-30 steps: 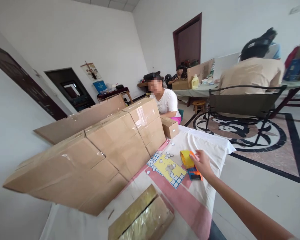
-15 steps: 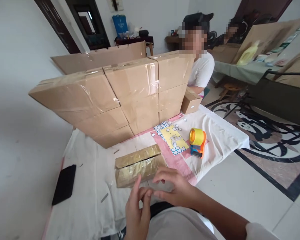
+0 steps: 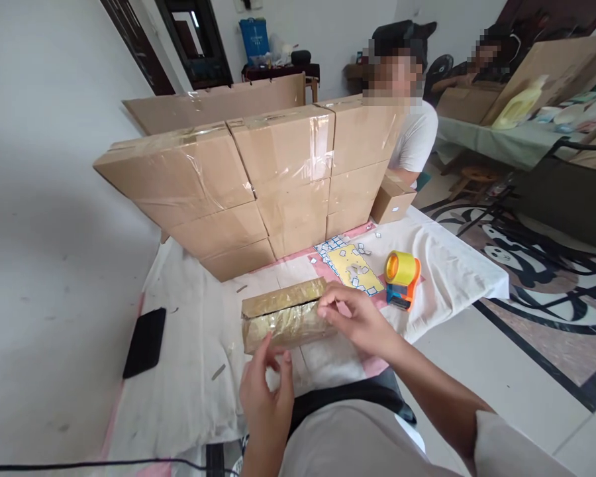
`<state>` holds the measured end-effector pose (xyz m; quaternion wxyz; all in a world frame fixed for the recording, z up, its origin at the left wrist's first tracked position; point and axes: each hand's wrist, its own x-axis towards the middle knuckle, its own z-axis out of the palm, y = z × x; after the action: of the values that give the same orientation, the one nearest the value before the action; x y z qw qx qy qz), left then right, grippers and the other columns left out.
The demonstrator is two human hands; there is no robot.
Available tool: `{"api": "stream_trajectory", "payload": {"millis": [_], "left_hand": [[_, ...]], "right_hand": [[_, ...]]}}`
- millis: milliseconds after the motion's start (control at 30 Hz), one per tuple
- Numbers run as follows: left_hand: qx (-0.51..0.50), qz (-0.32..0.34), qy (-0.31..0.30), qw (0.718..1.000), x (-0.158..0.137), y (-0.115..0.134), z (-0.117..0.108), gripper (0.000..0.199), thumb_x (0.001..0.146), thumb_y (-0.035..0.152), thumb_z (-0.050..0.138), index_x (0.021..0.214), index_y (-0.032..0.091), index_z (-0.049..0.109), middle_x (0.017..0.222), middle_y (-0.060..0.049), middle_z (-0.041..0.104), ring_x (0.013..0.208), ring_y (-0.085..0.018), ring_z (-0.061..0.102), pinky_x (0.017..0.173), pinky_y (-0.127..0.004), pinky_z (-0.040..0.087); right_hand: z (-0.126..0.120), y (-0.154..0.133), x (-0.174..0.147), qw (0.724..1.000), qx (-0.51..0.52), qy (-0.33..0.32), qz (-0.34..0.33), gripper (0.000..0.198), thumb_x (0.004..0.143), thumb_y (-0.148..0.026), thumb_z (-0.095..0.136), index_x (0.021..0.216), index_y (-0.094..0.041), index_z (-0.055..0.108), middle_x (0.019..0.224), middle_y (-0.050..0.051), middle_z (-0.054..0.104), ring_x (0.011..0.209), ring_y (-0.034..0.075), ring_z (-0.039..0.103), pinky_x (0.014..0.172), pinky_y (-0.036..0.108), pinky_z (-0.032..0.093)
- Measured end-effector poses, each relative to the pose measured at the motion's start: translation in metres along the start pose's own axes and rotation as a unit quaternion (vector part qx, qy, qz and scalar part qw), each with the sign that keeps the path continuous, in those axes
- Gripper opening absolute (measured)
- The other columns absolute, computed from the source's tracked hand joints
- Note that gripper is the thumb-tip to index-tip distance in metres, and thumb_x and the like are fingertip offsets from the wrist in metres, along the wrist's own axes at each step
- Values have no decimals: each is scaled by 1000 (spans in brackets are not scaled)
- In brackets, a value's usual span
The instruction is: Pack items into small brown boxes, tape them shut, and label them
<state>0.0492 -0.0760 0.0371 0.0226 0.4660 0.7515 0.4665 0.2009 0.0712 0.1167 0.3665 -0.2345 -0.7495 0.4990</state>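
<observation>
While both hands touch taped box (image 3: pixel 284 319) (low, flat) | tape dispenser (image 3: pixel 402 279) beside

The small box (image 3: pixel 285 322) under the hands was brown with a yellowish, shiny tape skin. The stacked cartons (image 3: pixel 258 185) were plain tan. The cloth (image 3: pixel 442 265) was white with a pink band, the sticker sheet (image 3: pixel 353 268) yellow with blue-and-white squares. The tape dispenser (image 3: pixel 402 279) was orange and blue with a yellow roll. The phone (image 3: pixel 145 342) was black.
</observation>
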Motion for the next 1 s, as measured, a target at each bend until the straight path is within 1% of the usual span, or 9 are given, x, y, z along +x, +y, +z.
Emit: {"api": "stream_trajectory", "payload": {"millis": [67, 167, 233, 300, 467, 567, 700, 867, 1000], "left_hand": [[89, 94, 12, 991, 12, -12, 2, 48, 96, 42, 60, 139, 21, 55, 118, -11, 75, 104, -25, 70, 94, -41, 47], [168, 139, -60, 974, 26, -21, 8, 73, 96, 45, 60, 157, 18, 31, 143, -18, 62, 134, -34, 56, 114, -54, 28], [182, 144, -86, 969, 30, -24, 12, 88, 95, 48, 61, 161, 14, 14, 143, -20, 61, 135, -35, 54, 119, -57, 18], [194, 145, -88, 966, 28, -24, 14, 88, 96, 48, 60, 162, 15, 13, 144, -19, 61, 138, -34, 52, 121, -57, 13], [223, 135, -87, 961, 20, -22, 17, 53, 97, 39, 57, 149, 30, 49, 150, -8, 58, 146, -31, 44, 124, -57, 2], [225, 123, -78, 963, 17, -20, 20, 43, 96, 38, 59, 139, 34, 61, 152, -7, 56, 144, -31, 46, 124, -58, 1], [232, 121, -72, 962, 15, -20, 22, 45, 96, 36, 59, 140, 36, 60, 150, -6, 58, 142, -32, 49, 123, -59, 4], [250, 143, -67, 955, 12, -24, 23, 46, 96, 33, 57, 142, 35, 59, 151, -7, 57, 141, -32, 50, 121, -59, 7], [252, 152, -54, 954, 12, -20, 23, 53, 96, 35, 57, 148, 33, 50, 151, -8, 57, 138, -34, 51, 118, -61, 11]], "right_hand": [[-1, 1, 16, 998, 26, -38, 32, 19, 93, -31, 68, 79, -18, 66, 76, 0, 63, 73, 13, 54, 70, 27, 42], [9, 12, 37, 993, 36, -102, 54, 17, 90, -30, 72, 80, -17, 70, 80, 0, 65, 78, 15, 57, 78, 30, 43], [21, 25, 47, 993, -20, -100, 54, 11, 87, -25, 74, 79, -17, 73, 88, 2, 65, 88, 17, 58, 88, 34, 42], [34, 39, 55, 989, -114, -72, 65, 8, 84, -20, 76, 77, -17, 74, 96, 4, 65, 99, 21, 55, 96, 40, 38], [51, 58, 59, 951, -285, -64, 98, 9, 88, -19, 71, 80, -18, 75, 105, 6, 65, 109, 27, 49, 96, 46, 32], [51, 60, 56, 939, -325, -75, 84, 9, 90, -21, 68, 84, -18, 74, 108, 7, 63, 109, 27, 48, 93, 45, 32], [49, 59, 56, 921, -372, -91, 75, 11, 95, -20, 61, 89, -17, 70, 110, 9, 62, 107, 28, 48, 90, 43, 34], [45, 64, 59, 896, -436, -53, 61, 13, 92, -25, 66, 100, -15, 63, 113, 13, 60, 109, 31, 47, 90, 44, 36], [21, 81, 51, 911, -410, 16, 47, 8, 92, -25, 65, 95, -19, 63, 109, 10, 62, 110, 30, 51, 92, 42, 38]]}}
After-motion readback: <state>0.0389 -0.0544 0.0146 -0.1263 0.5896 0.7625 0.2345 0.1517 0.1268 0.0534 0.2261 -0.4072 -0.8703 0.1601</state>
